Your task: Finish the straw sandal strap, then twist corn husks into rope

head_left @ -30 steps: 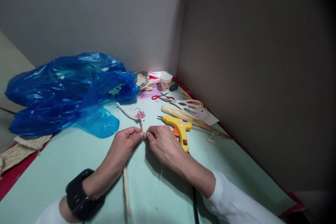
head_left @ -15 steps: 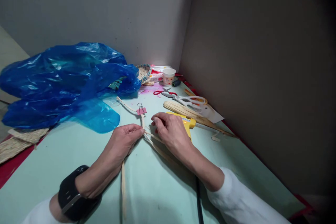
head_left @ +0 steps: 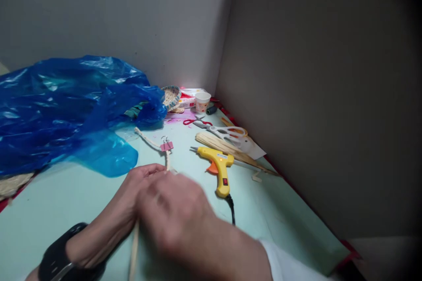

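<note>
A pale braided straw cord [head_left: 150, 142] lies on the table, with a pink binder clip [head_left: 167, 146] clamped on it. My left hand [head_left: 132, 191], a black watch on its wrist, is closed on the cord just below the clip; its fingertips are partly covered by my other hand. Smeared by motion, my right hand [head_left: 181, 215] passes in front of the left one. Its fingers cannot be made out, nor whether they hold a strand. One loose straw strand [head_left: 134, 248] hangs down below the hands toward the near edge.
A yellow glue gun [head_left: 216, 162] with a black cable lies right of the hands. Beyond it are a straw bundle [head_left: 220, 142], white-handled scissors [head_left: 231, 132], red-handled scissors [head_left: 199, 121] and a paper cup [head_left: 202, 102]. Blue plastic bags [head_left: 72, 109] fill the left side, beside a small woven basket [head_left: 171, 96].
My right hand has swung left and nearer, across my left hand, uncovering the glue gun. The left hand stays at the cord below the clip. The view has shifted slightly right.
</note>
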Demonstrator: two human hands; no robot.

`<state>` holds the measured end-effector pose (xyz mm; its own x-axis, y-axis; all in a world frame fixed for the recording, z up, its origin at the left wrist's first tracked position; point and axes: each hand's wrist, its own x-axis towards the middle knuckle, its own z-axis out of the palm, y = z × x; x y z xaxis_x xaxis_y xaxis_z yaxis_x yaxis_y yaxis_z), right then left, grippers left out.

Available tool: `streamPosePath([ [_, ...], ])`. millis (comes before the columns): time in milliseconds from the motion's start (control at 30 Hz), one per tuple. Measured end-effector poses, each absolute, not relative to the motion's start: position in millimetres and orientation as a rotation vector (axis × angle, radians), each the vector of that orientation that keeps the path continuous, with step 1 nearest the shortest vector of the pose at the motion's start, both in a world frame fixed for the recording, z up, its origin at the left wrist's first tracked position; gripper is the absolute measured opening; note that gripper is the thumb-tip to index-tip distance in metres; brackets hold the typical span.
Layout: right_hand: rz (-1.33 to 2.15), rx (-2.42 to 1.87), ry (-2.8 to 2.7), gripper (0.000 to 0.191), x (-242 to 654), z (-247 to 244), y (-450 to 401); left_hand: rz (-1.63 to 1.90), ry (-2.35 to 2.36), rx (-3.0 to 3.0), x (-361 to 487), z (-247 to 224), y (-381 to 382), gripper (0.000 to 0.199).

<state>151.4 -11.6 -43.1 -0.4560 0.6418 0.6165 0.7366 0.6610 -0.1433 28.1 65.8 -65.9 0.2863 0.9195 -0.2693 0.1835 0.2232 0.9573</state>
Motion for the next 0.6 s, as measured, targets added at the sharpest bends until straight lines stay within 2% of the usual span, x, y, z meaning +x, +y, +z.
streamPosePath([
  [67, -0.202, -0.954, -2.279, 0.029, 149, -47, -33, 0.661, 1.2, 1.215, 27, -67, 67, 0.029],
  [133, -0.259, -1.064, -2.193, 0.032, 166, -51, -45, 0.616, 1.22, 1.158, 26, -67, 69, 0.033],
  [200, -0.318, -1.15, -2.145, 0.026, 202, -53, -48, 0.6, 1.229, 1.128, 26, -67, 70, 0.035],
  [300, -0.271, -1.854, -1.932, 0.024, 267, -49, -41, 0.573, 1.229, 1.144, 25, -67, 71, 0.036],
  [367, -0.176, -2.177, -1.871, 0.025, 300, -46, -38, 0.557, 1.238, 1.147, 24, -68, 72, 0.037],
  [467, -0.074, -2.376, -1.852, 0.029, 321, -42, -40, 0.556, 1.258, 1.125, 25, -69, 71, 0.035],
  [600, -0.005, -2.386, -1.879, 0.032, 318, -33, -37, 0.552, 1.277, 1.08, 27, -69, 71, 0.034],
])
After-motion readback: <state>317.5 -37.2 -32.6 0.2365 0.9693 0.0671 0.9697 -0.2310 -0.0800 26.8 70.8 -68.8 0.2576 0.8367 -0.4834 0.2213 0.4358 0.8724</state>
